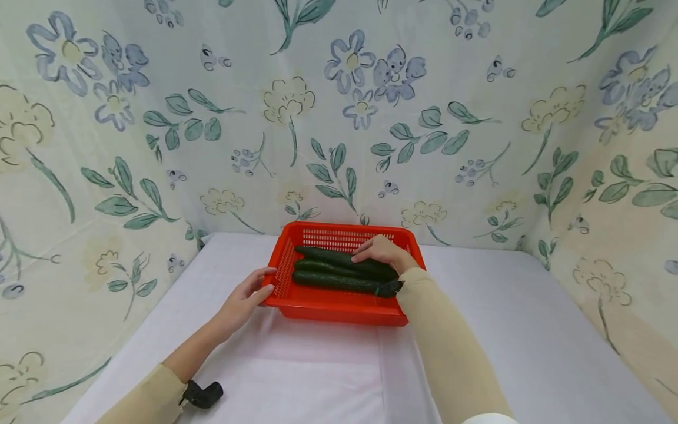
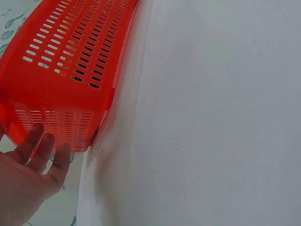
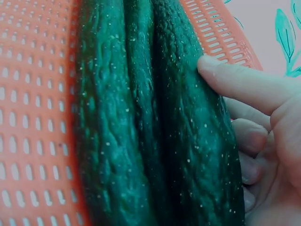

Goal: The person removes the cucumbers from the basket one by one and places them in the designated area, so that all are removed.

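A red plastic basket [image 1: 339, 314] with slotted walls stands on the white cloth. Several dark green cucumbers lie side by side in it, lengthwise. My left hand [image 1: 248, 299] holds the basket's left end by the rim; in the left wrist view, fingers [image 2: 59, 165] reach beside the slotted wall. Over the far side of the basket, my right hand [image 1: 386, 253] grips the farthest cucumber [image 3: 193, 122]. One fingertip [image 3: 210, 66] presses its upper surface, while the other fingers curl along its far side. The nearest cucumber [image 1: 333, 282] lies apart from the hand.
White cloth [image 1: 477, 306] covers the table around the basket. Floral fabric [image 1: 328, 118] hangs behind and at both sides, close behind the basket's far rim. A black device [image 1: 203, 394] sits at the left wrist.
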Motion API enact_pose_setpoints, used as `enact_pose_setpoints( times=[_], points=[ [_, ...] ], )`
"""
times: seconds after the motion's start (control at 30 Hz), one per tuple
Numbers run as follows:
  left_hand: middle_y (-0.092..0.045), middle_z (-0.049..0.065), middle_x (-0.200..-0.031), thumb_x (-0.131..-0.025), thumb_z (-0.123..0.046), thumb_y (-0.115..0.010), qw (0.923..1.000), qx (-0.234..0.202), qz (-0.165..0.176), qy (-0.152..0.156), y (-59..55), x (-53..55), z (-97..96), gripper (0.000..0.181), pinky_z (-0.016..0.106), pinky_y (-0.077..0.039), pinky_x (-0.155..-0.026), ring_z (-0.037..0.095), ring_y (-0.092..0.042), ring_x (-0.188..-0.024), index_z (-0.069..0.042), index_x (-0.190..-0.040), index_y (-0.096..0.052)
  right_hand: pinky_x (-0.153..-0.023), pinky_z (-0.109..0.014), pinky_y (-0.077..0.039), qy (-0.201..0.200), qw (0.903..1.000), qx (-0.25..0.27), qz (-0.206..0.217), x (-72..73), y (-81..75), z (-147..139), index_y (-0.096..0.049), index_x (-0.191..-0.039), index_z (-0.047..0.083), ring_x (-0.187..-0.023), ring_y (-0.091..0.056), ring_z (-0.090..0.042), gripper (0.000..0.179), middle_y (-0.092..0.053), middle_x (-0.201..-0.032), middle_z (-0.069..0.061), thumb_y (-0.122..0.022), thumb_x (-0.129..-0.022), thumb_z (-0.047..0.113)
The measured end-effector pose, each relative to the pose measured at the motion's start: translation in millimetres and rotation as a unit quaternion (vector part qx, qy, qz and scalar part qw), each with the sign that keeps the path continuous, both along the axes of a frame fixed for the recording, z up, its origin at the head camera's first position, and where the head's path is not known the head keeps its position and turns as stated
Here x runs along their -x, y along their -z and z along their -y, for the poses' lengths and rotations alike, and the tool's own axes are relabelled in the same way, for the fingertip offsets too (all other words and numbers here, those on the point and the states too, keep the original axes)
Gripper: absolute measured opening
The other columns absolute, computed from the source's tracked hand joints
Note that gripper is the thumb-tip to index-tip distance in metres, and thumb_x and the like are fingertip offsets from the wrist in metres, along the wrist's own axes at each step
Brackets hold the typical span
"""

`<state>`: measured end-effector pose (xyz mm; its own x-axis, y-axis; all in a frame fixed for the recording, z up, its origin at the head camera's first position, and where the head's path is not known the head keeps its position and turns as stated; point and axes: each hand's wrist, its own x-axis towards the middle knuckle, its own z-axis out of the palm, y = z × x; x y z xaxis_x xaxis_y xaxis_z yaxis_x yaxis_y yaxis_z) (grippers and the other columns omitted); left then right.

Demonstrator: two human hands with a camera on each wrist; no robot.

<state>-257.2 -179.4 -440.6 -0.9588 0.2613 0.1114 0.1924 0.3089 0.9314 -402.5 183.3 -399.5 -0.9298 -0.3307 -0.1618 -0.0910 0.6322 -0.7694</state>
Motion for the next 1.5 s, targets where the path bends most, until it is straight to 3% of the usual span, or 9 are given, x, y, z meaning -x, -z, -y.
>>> enact_pose_setpoints(
  times=[0.3,0.73,1.13,1.5],
  points=[
    [-0.051,0.02,-0.145,-0.105,-0.028,-0.054,0.9999,-0.004,-0.002,0.009,-2.3,-2.9,0.8,0.048,0.022,-0.055,-0.086,0.036,-0.056,-0.121,-0.019,-0.149,-0.041,-0.106,-0.043,-0.045,0.012,0.999,0.035,0.026,-6.9,5.7,1.6,-0.077,-0.117,0.014,-0.125,-0.055,-0.025,0.038,-0.068,-0.131,-0.008,-0.08,-0.084,0.034],
    [-0.051,0.019,-0.146,-0.105,-0.029,-0.054,0.9999,-0.009,0.002,0.007,1.1,-0.8,2.6,0.047,0.023,-0.055,-0.086,0.039,-0.056,-0.122,-0.02,-0.15,-0.041,-0.1,-0.043,-0.047,0.019,0.9972,0.019,0.07,-5.0,12.5,-1.2,-0.073,-0.125,0.017,-0.122,-0.055,-0.025,0.052,-0.065,-0.136,-0.007,-0.078,-0.082,0.046],
    [-0.051,0.019,-0.146,-0.105,-0.031,-0.054,0.9999,-0.009,-0.005,0.014,-1.3,0.9,1.4,0.05,0.025,-0.055,-0.088,0.036,-0.055,-0.123,-0.018,-0.151,-0.04,-0.103,-0.044,-0.045,0.026,0.9971,0.037,0.062,-7.5,11.4,-1.9,-0.073,-0.125,0.017,-0.125,-0.054,-0.025,0.046,-0.066,-0.134,-0.007,-0.076,-0.086,0.041],
    [-0.05,0.018,-0.146,-0.104,-0.028,-0.054,1.0,-0.002,-0.001,0.006,-0.8,0.3,2.0,0.049,0.038,-0.056,-0.094,0.036,-0.055,-0.125,-0.02,-0.15,-0.041,-0.102,-0.042,-0.048,0.005,0.9983,0.015,0.056,-4.4,12.3,2.2,-0.076,-0.12,0.016,-0.12,-0.057,-0.023,0.048,-0.069,-0.129,-0.005,-0.08,-0.081,0.044]
  ],
)
